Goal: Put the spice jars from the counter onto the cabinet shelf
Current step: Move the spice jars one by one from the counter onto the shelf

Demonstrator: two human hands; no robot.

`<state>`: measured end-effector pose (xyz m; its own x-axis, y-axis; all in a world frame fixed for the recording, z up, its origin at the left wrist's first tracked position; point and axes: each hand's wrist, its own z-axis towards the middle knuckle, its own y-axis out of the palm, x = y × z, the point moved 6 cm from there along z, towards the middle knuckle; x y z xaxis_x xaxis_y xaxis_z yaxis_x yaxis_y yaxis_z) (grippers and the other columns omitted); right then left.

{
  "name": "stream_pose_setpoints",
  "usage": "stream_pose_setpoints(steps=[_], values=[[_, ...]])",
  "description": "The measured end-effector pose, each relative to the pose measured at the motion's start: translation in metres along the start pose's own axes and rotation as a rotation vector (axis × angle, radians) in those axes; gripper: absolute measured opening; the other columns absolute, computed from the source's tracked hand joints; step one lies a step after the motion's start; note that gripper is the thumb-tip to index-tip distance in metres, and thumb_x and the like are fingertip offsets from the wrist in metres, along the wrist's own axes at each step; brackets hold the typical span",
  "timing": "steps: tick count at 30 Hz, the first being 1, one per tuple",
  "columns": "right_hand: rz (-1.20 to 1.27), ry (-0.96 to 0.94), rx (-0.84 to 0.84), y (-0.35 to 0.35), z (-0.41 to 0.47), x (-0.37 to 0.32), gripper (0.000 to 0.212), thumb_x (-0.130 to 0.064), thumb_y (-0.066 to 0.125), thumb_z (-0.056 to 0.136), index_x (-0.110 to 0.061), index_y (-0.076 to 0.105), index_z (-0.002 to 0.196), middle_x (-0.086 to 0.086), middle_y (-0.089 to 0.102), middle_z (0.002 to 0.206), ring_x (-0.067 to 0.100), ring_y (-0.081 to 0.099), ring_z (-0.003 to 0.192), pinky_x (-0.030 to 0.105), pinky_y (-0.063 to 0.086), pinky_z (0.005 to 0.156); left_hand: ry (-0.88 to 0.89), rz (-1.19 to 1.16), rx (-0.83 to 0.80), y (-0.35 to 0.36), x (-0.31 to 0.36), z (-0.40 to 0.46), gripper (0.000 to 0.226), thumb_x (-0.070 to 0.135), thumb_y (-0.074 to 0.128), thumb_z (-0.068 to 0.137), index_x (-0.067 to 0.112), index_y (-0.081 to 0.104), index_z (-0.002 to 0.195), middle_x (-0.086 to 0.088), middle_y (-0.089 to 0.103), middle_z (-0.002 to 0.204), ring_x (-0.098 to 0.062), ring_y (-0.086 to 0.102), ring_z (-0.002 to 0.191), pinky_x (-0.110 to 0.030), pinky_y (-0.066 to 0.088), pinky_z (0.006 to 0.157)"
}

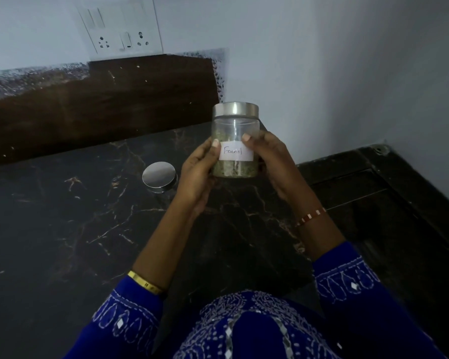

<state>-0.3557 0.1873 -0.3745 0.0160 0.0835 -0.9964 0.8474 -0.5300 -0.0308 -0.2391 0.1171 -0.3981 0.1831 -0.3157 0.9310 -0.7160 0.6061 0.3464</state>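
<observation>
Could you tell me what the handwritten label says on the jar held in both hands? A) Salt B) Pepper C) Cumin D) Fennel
D: the white label on the jar, held between the left hand and right hand, reads "Fennel".

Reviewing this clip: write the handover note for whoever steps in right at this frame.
Left hand and right hand both grip the clear glass fennel jar with steel lid, held upright above the dark marbled counter. A second steel-lidded jar stands on the counter, left of the hands. Cabinet shelf not in view. Nothing visibly shelved yet; left: shelve the held jar, then the other.
</observation>
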Motion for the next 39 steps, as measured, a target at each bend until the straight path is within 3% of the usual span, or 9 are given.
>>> stream_pose_setpoints(steps=[4, 7, 11, 17, 20, 24, 28, 32, 39], values=[[0.044, -0.006, 0.003, 0.000, 0.006, -0.002, 0.040, -0.029, 0.056, 0.090, -0.009, 0.048, 0.123, 0.007, 0.062, 0.115, 0.016, 0.064, 0.096, 0.026, 0.055, 0.076, 0.017, 0.020, 0.021, -0.002, 0.006, 0.001, 0.040, 0.026, 0.042, 0.096, 0.010, 0.047, 0.132, -0.015, 0.059, 0.126, -0.023, 0.062, 0.108, -0.027, 0.057, 0.078], [0.062, -0.028, -0.008, 0.001, 0.013, -0.009, 0.035, -0.028, 0.055, 0.090, -0.009, 0.050, 0.120, 0.009, 0.062, 0.115, 0.021, 0.063, 0.101, 0.033, 0.055, 0.082, 0.040, 0.018, 0.033, 0.001, 0.017, 0.002, 0.037, 0.022, 0.042, 0.096, 0.010, 0.049, 0.130, -0.008, 0.064, 0.114, -0.011, 0.067, 0.094, -0.021, 0.056, 0.069], [0.073, -0.092, -0.030, 0.005, 0.029, -0.038, 0.039, -0.028, 0.053, 0.092, -0.006, 0.049, 0.124, 0.010, 0.062, 0.114, 0.023, 0.062, 0.103, 0.037, 0.054, 0.088, 0.134, 0.068, 0.066, 0.009, 0.052, 0.011, 0.036, 0.020, 0.044, 0.096, 0.012, 0.050, 0.130, -0.002, 0.065, 0.110, -0.009, 0.066, 0.093, -0.021, 0.057, 0.073], [0.009, -0.288, -0.080, 0.007, 0.053, -0.129, 0.039, -0.027, 0.056, 0.091, -0.012, 0.047, 0.126, 0.008, 0.059, 0.117, 0.016, 0.061, 0.101, 0.027, 0.054, 0.084, 0.353, 0.146, 0.054, 0.032, 0.140, 0.032, 0.036, 0.019, 0.041, 0.097, 0.009, 0.048, 0.131, -0.006, 0.064, 0.116, -0.017, 0.064, 0.104, -0.029, 0.056, 0.085], [-0.018, -0.417, -0.092, 0.008, 0.065, -0.184, 0.029, -0.027, 0.059, 0.089, -0.022, 0.048, 0.116, 0.007, 0.059, 0.121, 0.021, 0.059, 0.110, 0.029, 0.053, 0.089, 0.482, 0.187, 0.093, 0.045, 0.193, 0.045, 0.038, 0.019, 0.045, 0.095, 0.012, 0.047, 0.133, 0.000, 0.065, 0.112, -0.014, 0.064, 0.102, -0.025, 0.056, 0.079], [-0.049, -0.577, -0.046, 0.007, 0.080, -0.255, 0.044, -0.030, 0.058, 0.089, -0.010, 0.049, 0.127, 0.010, 0.058, 0.126, 0.023, 0.058, 0.114, 0.034, 0.053, 0.092, 0.657, 0.296, 0.121, 0.067, 0.266, 0.057, 0.037, 0.020, 0.042, 0.097, 0.014, 0.048, 0.133, 0.001, 0.063, 0.113, -0.011, 0.062, 0.102, -0.018, 0.055, 0.073], [-0.101, -0.713, 0.000, 0.001, 0.087, -0.322, 0.050, -0.031, 0.059, 0.089, -0.007, 0.046, 0.131, 0.010, 0.057, 0.126, 0.023, 0.059, 0.111, 0.022, 0.053, 0.081, 0.837, 0.449, 0.132, 0.095, 0.331, 0.061, 0.035, 0.023, 0.036, 0.099, 0.011, 0.051, 0.129, 0.001, 0.061, 0.113, -0.012, 0.060, 0.103, -0.016, 0.054, 0.077], [-0.047, -0.833, -0.004, -0.012, 0.090, -0.383, 0.046, -0.027, 0.063, 0.087, -0.006, 0.049, 0.125, 0.010, 0.063, 0.117, 0.020, 0.064, 0.100, 0.025, 0.056, 0.077, 0.941, 0.498, 0.110, 0.122, 0.388, 0.068, 0.032, 0.024, 0.036, 0.099, 0.011, 0.054, 0.122, 0.005, 0.062, 0.099, -0.010, 0.061, 0.094, -0.020, 0.053, 0.078], [-0.149, -0.993, 0.092, -0.036, 0.114, -0.468, 0.059, -0.039, 0.065, 0.084, -0.011, 0.042, 0.130, 0.014, 0.064, 0.114, 0.023, 0.065, 0.100, 0.035, 0.056, 0.083, 1.041, 0.553, 0.170, 0.163, 0.467, 0.088, 0.029, 0.025, 0.045, 0.096, 0.010, 0.053, 0.120, -0.005, 0.060, 0.106, -0.022, 0.061, 0.101, -0.041, 0.052, 0.093]])
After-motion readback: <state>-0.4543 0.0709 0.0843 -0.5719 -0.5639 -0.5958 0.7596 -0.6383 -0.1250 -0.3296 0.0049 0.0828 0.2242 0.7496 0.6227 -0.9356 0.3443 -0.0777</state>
